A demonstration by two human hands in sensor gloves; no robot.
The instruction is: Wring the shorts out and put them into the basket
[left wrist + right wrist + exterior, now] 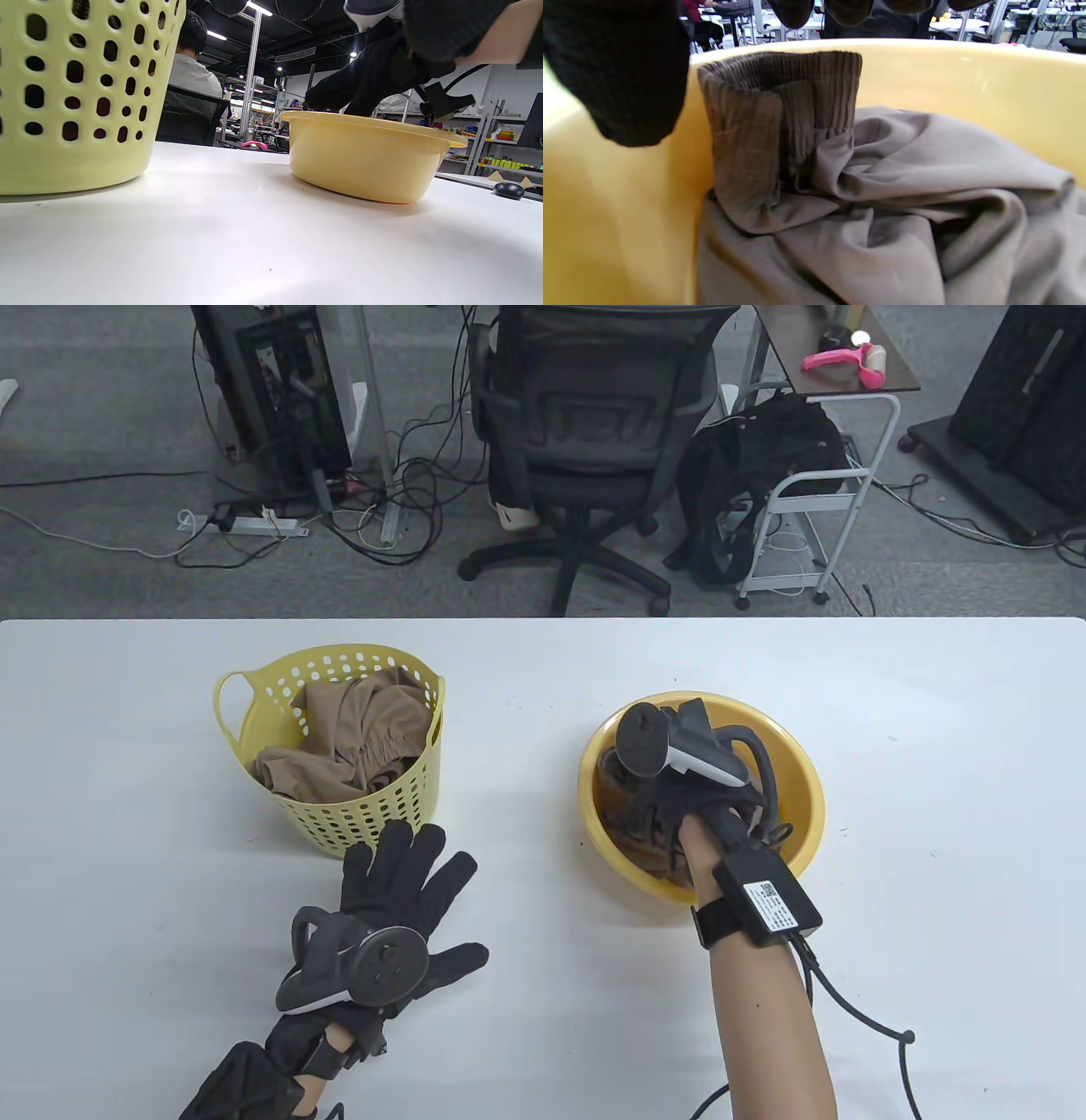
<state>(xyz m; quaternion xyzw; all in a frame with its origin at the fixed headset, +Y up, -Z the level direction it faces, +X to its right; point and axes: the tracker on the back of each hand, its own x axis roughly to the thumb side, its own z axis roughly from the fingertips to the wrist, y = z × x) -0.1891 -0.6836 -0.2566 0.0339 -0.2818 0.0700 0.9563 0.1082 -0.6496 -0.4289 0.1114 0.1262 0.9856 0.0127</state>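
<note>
Brown shorts (632, 848) lie crumpled in the yellow basin (797, 780) at the right. My right hand (679, 802) reaches down into the basin over them. In the right wrist view its thumb (623, 72) and fingertips (848, 8) hang above the shorts (882, 203) with no cloth between them, and the ribbed waistband stands against the basin wall (967, 80). The yellow perforated basket (373, 814) at the left holds tan shorts (356, 729). My left hand (416, 874) lies flat on the table just in front of the basket, fingers spread, holding nothing.
The basket (76, 106) and basin (365, 156) stand about a hand's width apart on the white table (526, 984). Beyond the far edge stand an office chair (585, 432) and a white cart (814, 492). A small black object (508, 190) lies on a table behind the basin.
</note>
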